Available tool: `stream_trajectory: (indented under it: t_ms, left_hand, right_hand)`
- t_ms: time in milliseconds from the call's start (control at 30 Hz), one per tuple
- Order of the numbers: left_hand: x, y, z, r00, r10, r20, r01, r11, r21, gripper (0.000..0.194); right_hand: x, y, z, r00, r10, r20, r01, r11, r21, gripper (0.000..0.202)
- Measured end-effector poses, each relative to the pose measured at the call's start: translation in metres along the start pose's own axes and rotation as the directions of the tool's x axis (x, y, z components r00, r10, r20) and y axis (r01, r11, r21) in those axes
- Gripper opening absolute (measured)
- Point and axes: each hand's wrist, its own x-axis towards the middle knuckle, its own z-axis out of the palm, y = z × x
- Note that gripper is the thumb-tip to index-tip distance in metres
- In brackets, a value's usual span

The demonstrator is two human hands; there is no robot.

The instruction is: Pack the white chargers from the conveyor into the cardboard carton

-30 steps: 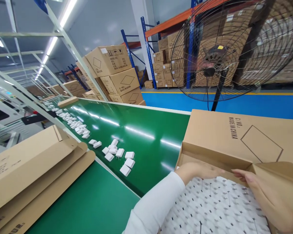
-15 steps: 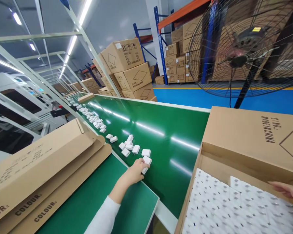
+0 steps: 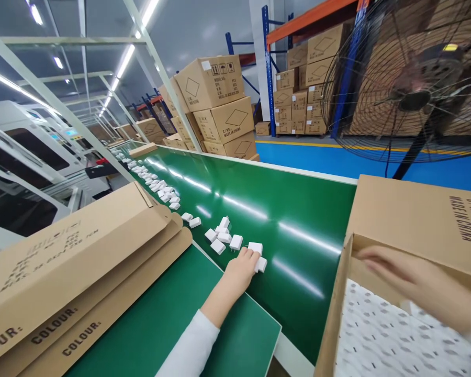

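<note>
My left hand [image 3: 242, 267] is over the green conveyor belt [image 3: 294, 199], its fingers closed on a white charger [image 3: 261, 264]. Just beyond it another white charger [image 3: 255, 248] lies by the fingertips. Several loose chargers [image 3: 223, 235] sit in a small group to the left of that. My right hand [image 3: 396, 267], blurred by motion, is above the open carton [image 3: 333, 309] at the right; whether it holds anything cannot be made out. Tightly packed rows of white chargers [image 3: 392, 340] fill much of the carton.
Flattened cartons [image 3: 102, 262] lie on the green side table [image 3: 235, 330] at left. More chargers [image 3: 157, 183] trail up the belt. A large fan [image 3: 414, 99] stands behind the carton, and stacked boxes [image 3: 223, 115] stand beyond the belt.
The view has turned slightly left. My right hand has come in from the right edge, over the carton's left part. My left hand remains at the near chargers, its fingers now beside the farther one.
</note>
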Motion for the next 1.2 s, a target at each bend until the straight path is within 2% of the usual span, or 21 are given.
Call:
stream_trajectory:
  t_ms: [33, 67, 133, 200, 267, 333, 433, 567, 700, 833, 933, 1033, 1133, 1200]
  left_hand:
    - [0.004, 0.001, 0.002, 1.000, 0.000, -0.007, 0.001, 0.999, 0.048, 0.034]
    - [0.007, 0.003, 0.005, 1.000, 0.003, -0.005, -0.002, 0.996, 0.085, 0.034]
    - [0.015, 0.007, 0.010, 1.000, -0.019, -0.003, 0.019, 0.991, 0.130, 0.031]
    - [0.020, 0.012, 0.015, 0.997, -0.082, -0.008, 0.083, 0.985, 0.149, 0.027]
    - [0.024, 0.018, 0.021, 0.992, -0.124, -0.021, 0.126, 0.982, 0.143, 0.025]
    - [0.027, 0.022, 0.027, 0.993, -0.111, -0.036, 0.115, 0.986, 0.125, 0.026]
    - [0.031, 0.027, 0.036, 0.994, -0.073, -0.079, 0.081, 0.992, 0.099, 0.027]
    - [0.037, 0.031, 0.046, 0.993, -0.090, -0.082, 0.094, 0.994, 0.057, 0.027]
    - [0.034, 0.039, 0.050, 0.995, -0.062, -0.074, 0.064, 0.997, 0.033, 0.023]
    - [0.025, 0.048, 0.045, 0.999, -0.039, -0.007, 0.039, 0.999, 0.013, 0.038]
    - [0.017, 0.055, 0.039, 0.996, -0.039, 0.081, 0.045, 0.996, -0.074, 0.061]
    - [0.011, 0.062, 0.036, 0.989, -0.098, 0.113, 0.114, 0.983, -0.147, 0.074]
    - [0.009, 0.065, 0.038, 0.988, -0.121, 0.097, 0.139, 0.969, -0.204, 0.062]
    - [0.009, 0.065, 0.041, 0.993, -0.099, 0.063, 0.112, 0.964, -0.240, 0.047]
  right_hand:
    - [0.022, -0.032, 0.005, 0.989, 0.007, 0.151, 0.004, 0.997, -0.071, 0.032]
    - [0.044, -0.063, 0.013, 0.974, -0.034, 0.226, 0.058, 0.993, -0.102, 0.027]
    - [0.088, -0.115, 0.036, 0.956, -0.081, 0.281, 0.125, 0.982, -0.141, 0.019]
    - [0.125, -0.148, 0.063, 0.933, -0.109, 0.344, 0.172, 0.972, -0.159, 0.020]
    - [0.155, -0.164, 0.089, 0.897, -0.126, 0.423, 0.212, 0.964, -0.163, 0.026]
    - [0.175, -0.170, 0.108, 0.864, -0.130, 0.486, 0.245, 0.952, -0.182, 0.028]
    - [0.191, -0.174, 0.123, 0.845, -0.122, 0.520, 0.292, 0.920, -0.260, 0.026]
    - [0.195, -0.179, 0.127, 0.857, -0.157, 0.491, 0.366, 0.855, -0.366, 0.026]
    - [0.193, -0.180, 0.131, 0.829, -0.239, 0.506, 0.475, 0.779, -0.409, 0.023]
    - [0.187, -0.176, 0.132, 0.820, -0.363, 0.442, 0.558, 0.681, -0.475, 0.021]
    - [0.181, -0.176, 0.130, 0.776, -0.493, 0.393, 0.631, 0.608, -0.482, 0.030]
    - [0.177, -0.183, 0.135, 0.700, -0.624, 0.346, 0.708, 0.545, -0.449, 0.037]
    - [0.173, -0.193, 0.150, 0.626, -0.700, 0.342, 0.771, 0.493, -0.402, 0.029]
    - [0.169, -0.199, 0.161, 0.611, -0.712, 0.345, 0.784, 0.486, -0.385, 0.024]
